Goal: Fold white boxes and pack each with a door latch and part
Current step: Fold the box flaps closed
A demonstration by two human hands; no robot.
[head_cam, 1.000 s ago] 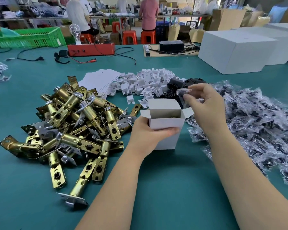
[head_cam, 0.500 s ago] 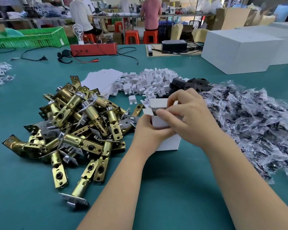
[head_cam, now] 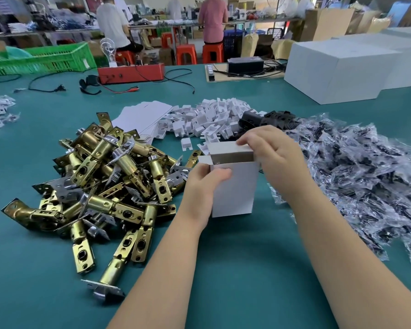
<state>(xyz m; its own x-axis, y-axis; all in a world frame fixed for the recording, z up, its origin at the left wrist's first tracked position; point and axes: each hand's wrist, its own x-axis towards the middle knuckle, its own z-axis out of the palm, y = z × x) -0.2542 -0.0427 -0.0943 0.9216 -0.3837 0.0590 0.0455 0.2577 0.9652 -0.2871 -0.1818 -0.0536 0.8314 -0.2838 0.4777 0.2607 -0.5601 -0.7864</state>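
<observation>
White box (head_cam: 234, 188) stands upright at centre of the surface (head_cam: 223, 281); my left hand (head_cam: 203, 186) wraps its 9 o'clock wall to steady it, thumb on the front. My right hand (head_cam: 274, 157) pinches the top flap's far edge, apparently closing it. Door latches (head_cam: 105, 181) heaped at 9 o'clock, bagged parts (head_cam: 365, 181) at 3 o'clock, both within reach. No legible writing anywhere.

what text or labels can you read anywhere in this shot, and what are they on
None can be read.
White box held in the hands: plain, no print showing.
Large white cartons: blank faces.
Brass door latches: no stamp can be made out.
Bagged parts: no print can be made out.
Red device and background shelves: any markings too small and blurred.
</observation>
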